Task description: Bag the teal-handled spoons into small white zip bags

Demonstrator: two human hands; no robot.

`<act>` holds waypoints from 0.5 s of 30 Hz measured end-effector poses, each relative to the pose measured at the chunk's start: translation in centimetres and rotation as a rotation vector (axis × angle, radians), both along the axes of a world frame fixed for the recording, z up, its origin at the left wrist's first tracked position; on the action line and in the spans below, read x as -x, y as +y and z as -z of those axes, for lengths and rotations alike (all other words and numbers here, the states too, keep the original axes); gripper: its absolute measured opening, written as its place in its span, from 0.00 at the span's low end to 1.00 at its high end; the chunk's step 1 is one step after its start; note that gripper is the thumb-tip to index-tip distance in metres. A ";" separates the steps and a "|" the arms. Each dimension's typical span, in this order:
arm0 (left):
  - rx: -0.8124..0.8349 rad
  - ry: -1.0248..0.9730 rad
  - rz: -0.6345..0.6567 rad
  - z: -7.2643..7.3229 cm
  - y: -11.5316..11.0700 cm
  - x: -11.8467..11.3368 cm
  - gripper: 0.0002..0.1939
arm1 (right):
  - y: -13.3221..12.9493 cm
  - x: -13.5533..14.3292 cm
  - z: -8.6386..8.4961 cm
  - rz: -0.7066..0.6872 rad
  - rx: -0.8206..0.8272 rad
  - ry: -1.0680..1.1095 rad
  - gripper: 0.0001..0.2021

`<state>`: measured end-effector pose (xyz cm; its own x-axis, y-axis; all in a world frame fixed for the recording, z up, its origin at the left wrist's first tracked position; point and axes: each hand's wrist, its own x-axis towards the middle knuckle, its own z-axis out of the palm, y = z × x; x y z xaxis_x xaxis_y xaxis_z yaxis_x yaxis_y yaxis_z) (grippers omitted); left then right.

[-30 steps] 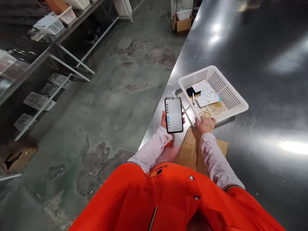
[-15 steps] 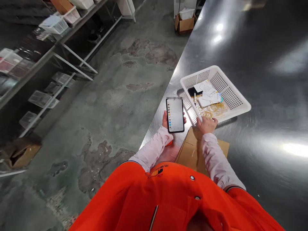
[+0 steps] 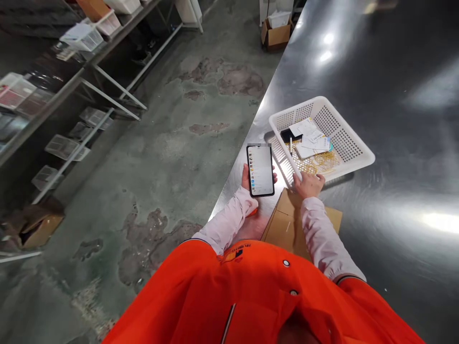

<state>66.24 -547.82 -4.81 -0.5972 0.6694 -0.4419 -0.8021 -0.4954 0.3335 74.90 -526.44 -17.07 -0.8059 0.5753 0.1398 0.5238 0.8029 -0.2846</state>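
Note:
A smartphone [image 3: 260,171] with a lit screen showing a list lies in my left hand [image 3: 245,177], whose fingers wrap around its edges. My right hand [image 3: 309,185] is closed over the near rim of a white plastic basket [image 3: 342,128], its fingertips partly hidden. Inside the basket are white paper slips [image 3: 311,133], a dark flat item [image 3: 288,135], a pen-like white stick [image 3: 290,144] and yellow rubber bands [image 3: 309,166]. Flat brown cardboard [image 3: 283,224] lies on the table beneath my right forearm.
The shiny metal table [image 3: 394,143] fills the right side, its edge running diagonally past my left hand. Across the floor [image 3: 168,143] stands a shelf rack [image 3: 77,79] with several baskets. A cardboard box [image 3: 278,36] sits on the floor beyond the table's edge.
The view has shifted very slightly. Both hands keep their places, with the phone and the basket rim still held.

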 end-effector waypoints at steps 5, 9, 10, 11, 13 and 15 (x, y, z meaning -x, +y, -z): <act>-0.010 -0.002 0.023 0.6 0.0 0.1 0.48 | 0.0 -0.1 -1.7 0.017 0.073 0.305 0.25; -0.024 -0.018 0.008 0.9 0.1 -0.1 0.47 | -2.8 -0.8 -5.6 -0.193 0.062 0.525 0.26; -0.023 -0.025 0.002 1.0 0.2 -0.1 0.46 | -3.9 -1.0 -6.7 -0.250 0.067 0.556 0.27; -0.016 -0.032 -0.003 1.1 0.3 -0.1 0.46 | -5.0 -1.3 -7.8 -0.300 0.079 0.581 0.27; 0.012 -0.049 -0.001 1.4 0.5 0.0 0.46 | -7.1 -1.8 -9.2 -0.387 0.115 0.604 0.26; 0.040 -0.061 0.010 1.6 0.6 0.1 0.47 | -8.8 -2.3 -9.7 -0.457 0.145 0.591 0.24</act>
